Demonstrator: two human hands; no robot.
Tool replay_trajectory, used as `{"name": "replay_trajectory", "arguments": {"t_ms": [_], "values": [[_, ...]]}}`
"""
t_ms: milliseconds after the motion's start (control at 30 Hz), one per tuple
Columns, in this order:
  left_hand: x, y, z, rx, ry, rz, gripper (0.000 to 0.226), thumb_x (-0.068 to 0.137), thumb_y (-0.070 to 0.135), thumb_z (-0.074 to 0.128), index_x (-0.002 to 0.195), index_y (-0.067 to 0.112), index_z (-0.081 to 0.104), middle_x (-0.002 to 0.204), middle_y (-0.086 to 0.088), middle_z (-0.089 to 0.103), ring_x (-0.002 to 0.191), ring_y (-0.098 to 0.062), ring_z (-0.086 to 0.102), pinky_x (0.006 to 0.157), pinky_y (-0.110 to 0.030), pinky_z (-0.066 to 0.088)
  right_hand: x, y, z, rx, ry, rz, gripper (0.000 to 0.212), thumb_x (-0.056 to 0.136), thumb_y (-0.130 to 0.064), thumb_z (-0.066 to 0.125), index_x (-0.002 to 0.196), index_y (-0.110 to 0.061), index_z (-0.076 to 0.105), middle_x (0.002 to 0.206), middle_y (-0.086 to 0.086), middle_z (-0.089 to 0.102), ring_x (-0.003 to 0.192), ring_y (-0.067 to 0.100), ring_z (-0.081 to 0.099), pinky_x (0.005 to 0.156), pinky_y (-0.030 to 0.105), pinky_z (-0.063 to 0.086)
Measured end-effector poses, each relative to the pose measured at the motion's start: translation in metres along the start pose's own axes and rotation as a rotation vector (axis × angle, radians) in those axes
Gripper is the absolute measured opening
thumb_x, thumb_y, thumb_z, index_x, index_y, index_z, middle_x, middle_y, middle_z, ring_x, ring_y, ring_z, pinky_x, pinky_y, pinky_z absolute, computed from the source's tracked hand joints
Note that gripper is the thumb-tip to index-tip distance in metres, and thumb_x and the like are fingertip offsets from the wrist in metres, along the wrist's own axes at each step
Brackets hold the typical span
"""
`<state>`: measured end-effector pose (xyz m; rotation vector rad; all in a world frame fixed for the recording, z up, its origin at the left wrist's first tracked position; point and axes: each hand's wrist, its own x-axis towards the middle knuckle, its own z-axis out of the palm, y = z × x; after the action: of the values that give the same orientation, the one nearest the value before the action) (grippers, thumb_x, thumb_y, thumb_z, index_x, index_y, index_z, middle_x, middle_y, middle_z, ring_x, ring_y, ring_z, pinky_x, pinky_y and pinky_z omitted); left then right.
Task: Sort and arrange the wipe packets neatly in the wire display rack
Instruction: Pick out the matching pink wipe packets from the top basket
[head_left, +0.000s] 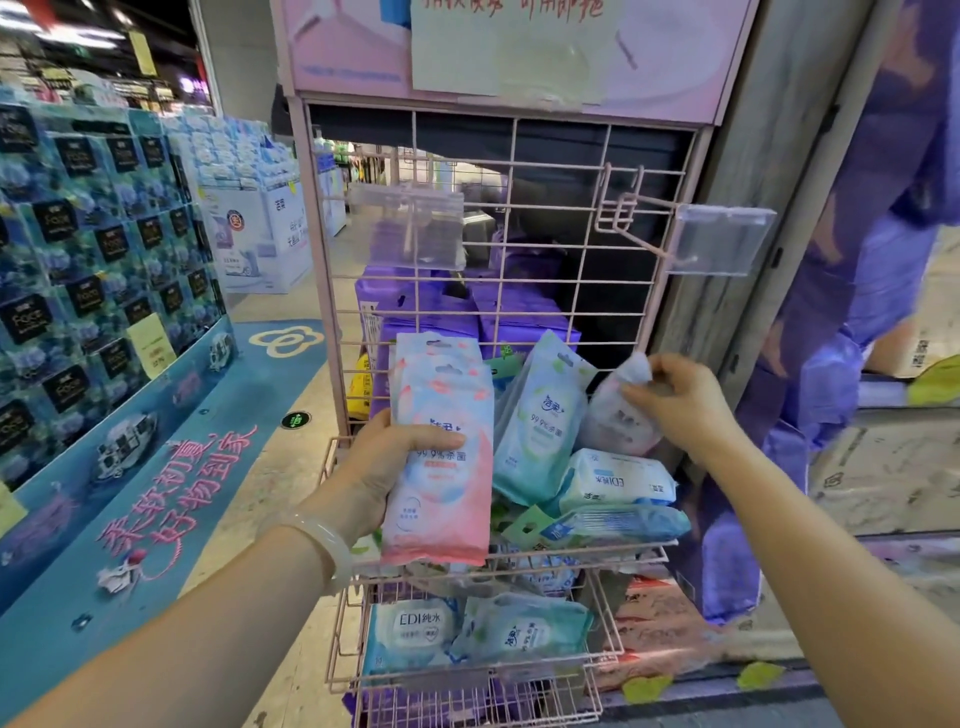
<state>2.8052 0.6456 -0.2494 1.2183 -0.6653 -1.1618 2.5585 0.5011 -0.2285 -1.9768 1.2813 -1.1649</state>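
Observation:
A pink wire display rack (550, 218) stands in front of me with two baskets. My left hand (387, 467) grips a stack of pink-and-blue wipe packets (441, 467), held upright at the left of the upper basket. My right hand (680, 400) pinches the top of a pale pink packet (615, 415) at the basket's right side. Between them a green-and-white packet (543, 421) leans upright. Below it, white-and-blue packs (621, 483) lie flat. The lower basket (467, 675) holds an EDI pack (413, 631) and a green pack (522, 631).
Two clear price-tag holders (719, 239) jut out on hooks above the upper basket. Purple packages (431, 312) sit behind the rack's grid. A blue tissue display (98, 249) fills the left. A purple-wrapped column (841, 312) stands close on the right.

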Motion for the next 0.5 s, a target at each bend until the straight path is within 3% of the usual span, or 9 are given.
{"name": "replay_trajectory", "arguments": {"t_ms": [100, 233, 367, 500], "values": [[0.000, 0.000, 0.001, -0.002, -0.007, -0.031, 0.037, 0.066, -0.005, 0.070, 0.102, 0.003, 0.065, 0.071, -0.014, 0.075, 0.055, -0.028, 0.070, 0.047, -0.032, 0.055, -0.001, -0.019, -0.014, 0.196, 0.137, 0.012, 0.023, 0.078, -0.009, 0.067, 0.068, -0.024, 0.054, 0.067, -0.005, 0.055, 0.064, 0.007, 0.050, 0.058, 0.021, 0.044], [-0.001, 0.000, 0.002, -0.017, -0.002, -0.046, 0.038, 0.067, -0.003, 0.070, 0.105, -0.001, 0.066, 0.070, -0.013, 0.075, 0.054, -0.027, 0.070, 0.047, -0.032, 0.055, -0.010, -0.024, -0.027, 0.285, 0.331, 0.025, 0.015, 0.078, -0.010, 0.069, 0.079, -0.013, 0.054, 0.077, 0.003, 0.056, 0.075, 0.017, 0.053, 0.068, 0.034, 0.046], [-0.002, 0.000, 0.004, -0.029, 0.024, -0.042, 0.042, 0.067, -0.001, 0.072, 0.108, -0.001, 0.064, 0.073, -0.014, 0.075, 0.055, -0.027, 0.070, 0.048, -0.033, 0.056, -0.028, -0.030, -0.030, 0.392, 0.533, -0.021, 0.022, 0.077, -0.017, 0.071, 0.070, -0.025, 0.052, 0.071, -0.006, 0.055, 0.069, 0.008, 0.054, 0.057, 0.019, 0.049], [-0.002, 0.000, 0.004, -0.030, 0.032, -0.052, 0.042, 0.069, 0.003, 0.074, 0.110, 0.000, 0.065, 0.080, -0.016, 0.074, 0.057, -0.027, 0.071, 0.050, -0.033, 0.056, -0.039, -0.047, -0.023, 0.643, 0.462, -0.023, 0.023, 0.077, -0.012, 0.071, 0.068, -0.025, 0.054, 0.070, -0.007, 0.059, 0.063, 0.003, 0.058, 0.056, 0.019, 0.052]]}}
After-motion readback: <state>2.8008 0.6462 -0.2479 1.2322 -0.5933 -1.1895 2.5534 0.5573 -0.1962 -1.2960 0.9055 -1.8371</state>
